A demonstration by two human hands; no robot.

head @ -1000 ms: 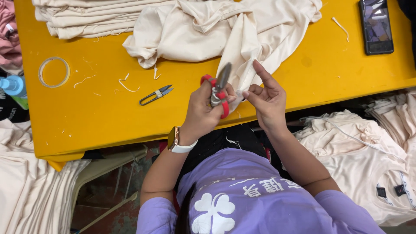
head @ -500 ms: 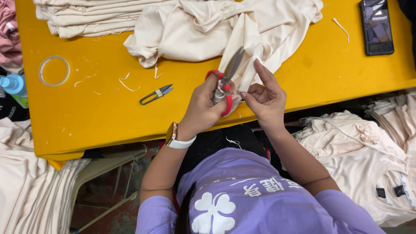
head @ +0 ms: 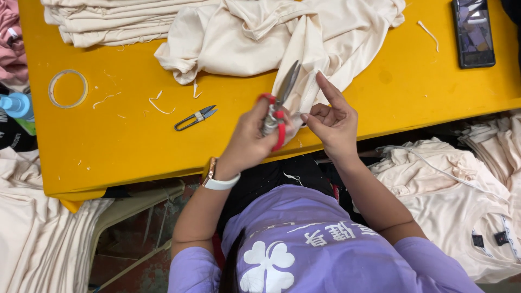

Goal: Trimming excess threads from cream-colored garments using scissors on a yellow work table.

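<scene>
A person in a purple shirt trims a cream garment point(head: 260, 38) at the near edge of a yellow table point(head: 130, 146), seen from above. The left hand point(head: 252, 138) is closed around red-handled scissors point(head: 278, 106), blades pointing up and away into a fold of the cloth; the right hand point(head: 334, 122) pinches that fold just beside the blades, forefinger stretched out along it — the two hands close together but not touching. The garment lies bunched across the far middle of the table, one end drooping to the hands. Cream thread ends point(head: 157, 103) scattered on the tabletop suggest that some trimming is done, while whether this piece is nearly finished cannot be told. Small thread snips point(head: 195, 117) lie unused to the left, with a ring of clear tape point(head: 68, 88) beyond. A folded stack point(head: 108, 21) sits at the far left — and more cream garments point(head: 461, 190) are heaped below the table's right side. A phone point(head: 473, 32) rests at the far right.
</scene>
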